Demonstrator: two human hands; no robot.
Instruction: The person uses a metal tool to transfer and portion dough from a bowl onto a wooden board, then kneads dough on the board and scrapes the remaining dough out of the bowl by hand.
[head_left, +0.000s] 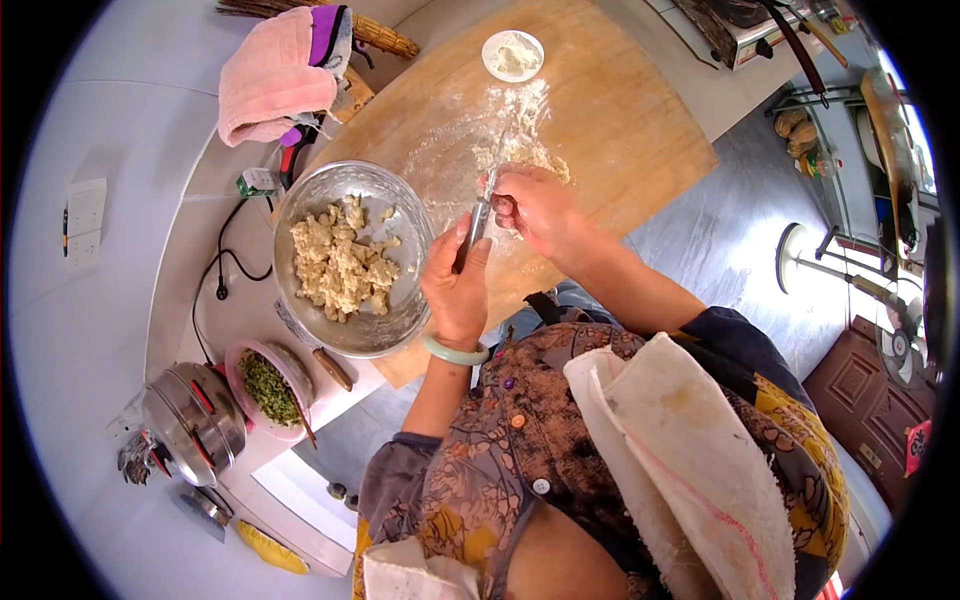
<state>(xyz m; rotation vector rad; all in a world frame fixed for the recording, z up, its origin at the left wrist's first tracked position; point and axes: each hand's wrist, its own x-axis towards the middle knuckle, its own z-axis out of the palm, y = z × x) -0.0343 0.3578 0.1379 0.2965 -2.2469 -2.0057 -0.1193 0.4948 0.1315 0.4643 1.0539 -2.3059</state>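
My left hand (458,285), with a pale green bangle at the wrist, is wrapped round the handle of a knife (475,228). Its narrow blade points away from me over the wooden board (620,130). My right hand (538,208) has its fingers curled in against the blade, with bits of dough on the fingertips. Flour and dough crumbs (535,155) lie on the board just beyond both hands. To the left, a steel bowl (408,300) holds rough lumps of dough (340,262).
A small white bowl of flour (513,56) stands at the board's far side. Around the counter are a pink towel (270,75), a pink bowl of chopped greens (265,385), a wooden-handled tool (333,370), a steel pot (195,420), a black cord (222,260) and a stove (740,30).
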